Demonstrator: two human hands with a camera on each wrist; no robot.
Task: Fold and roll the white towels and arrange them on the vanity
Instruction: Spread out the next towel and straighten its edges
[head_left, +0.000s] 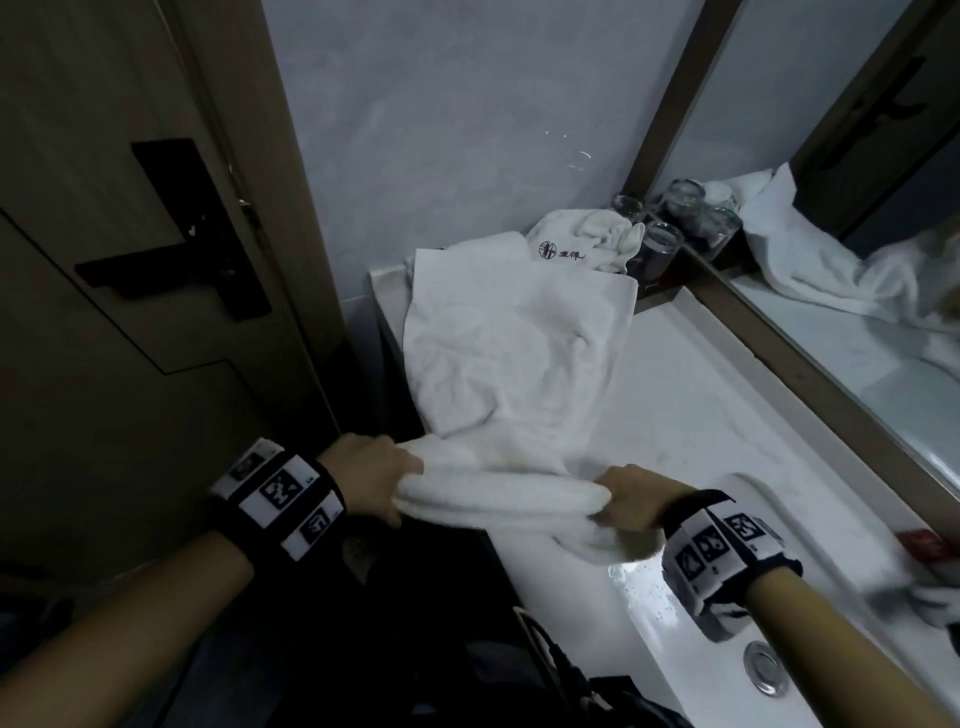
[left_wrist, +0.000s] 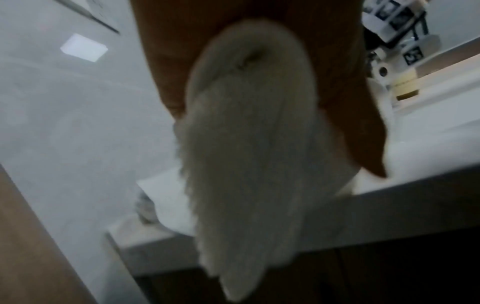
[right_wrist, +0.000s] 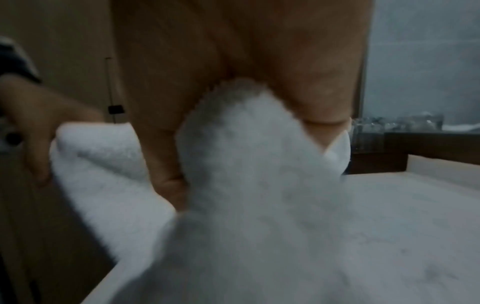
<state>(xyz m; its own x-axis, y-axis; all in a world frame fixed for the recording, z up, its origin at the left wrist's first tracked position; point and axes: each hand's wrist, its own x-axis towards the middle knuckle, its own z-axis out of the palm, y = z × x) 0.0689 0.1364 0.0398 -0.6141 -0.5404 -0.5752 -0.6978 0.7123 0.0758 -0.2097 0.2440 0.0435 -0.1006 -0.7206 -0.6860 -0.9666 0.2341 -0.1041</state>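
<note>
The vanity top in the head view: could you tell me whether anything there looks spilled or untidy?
Yes. Water droplets sit on the vanity by the basin's edge, just below the towel both hands hold. At the back, a crumpled logo towel lies bunched against the glasses, unfolded.

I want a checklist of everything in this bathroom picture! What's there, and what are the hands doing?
Surface: white vanity top, water drops near the basin.
Job's things: white towel spread out, near end rolled; crumpled towel with logo behind.
Clutter: drinking glasses; red packet.
Hands: left hand and right hand grip the roll's ends.
Cables: dark cord below the counter.
Surroundings: door with black handle, mirror.
</note>
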